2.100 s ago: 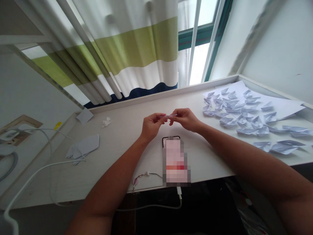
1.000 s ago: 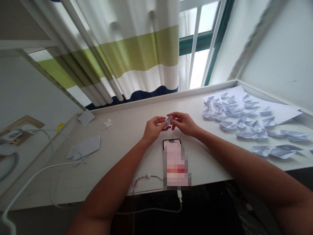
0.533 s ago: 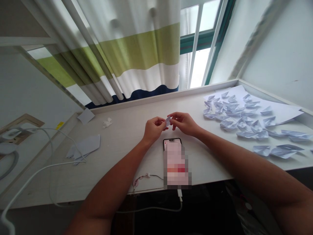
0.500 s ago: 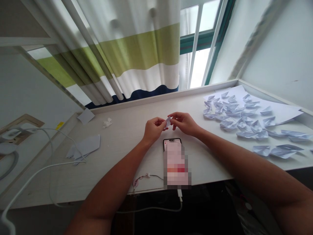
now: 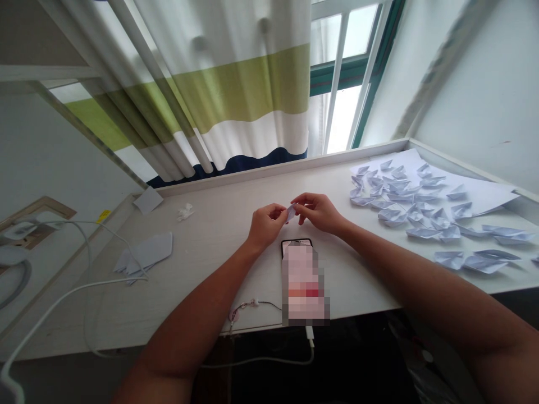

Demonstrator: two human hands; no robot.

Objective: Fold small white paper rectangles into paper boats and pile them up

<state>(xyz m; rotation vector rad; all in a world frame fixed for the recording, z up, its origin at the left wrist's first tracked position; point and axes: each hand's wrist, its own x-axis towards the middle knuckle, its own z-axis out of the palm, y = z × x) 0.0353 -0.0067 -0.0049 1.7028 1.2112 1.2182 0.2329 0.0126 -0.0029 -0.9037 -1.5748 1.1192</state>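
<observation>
White wood makes up the desk [image 5: 210, 224], and a phone [image 5: 301, 280] lies near its front edge. Just past the phone, the left hand [image 5: 267, 224] and right hand [image 5: 318, 212] pinch a small folded paper [image 5: 291, 213], fingers almost together, maybe to keep it steady. Left of the phone, a white cord [image 5: 76, 287] crosses some loose sheets [image 5: 151, 252] and could snag them. Farther off, right of the phone, many folded paper shapes [image 5: 438, 219] sit apart, maybe to stay unsquashed.

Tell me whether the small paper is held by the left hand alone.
No, the right hand has its fingers on the small paper too, opposite the left hand.
</observation>
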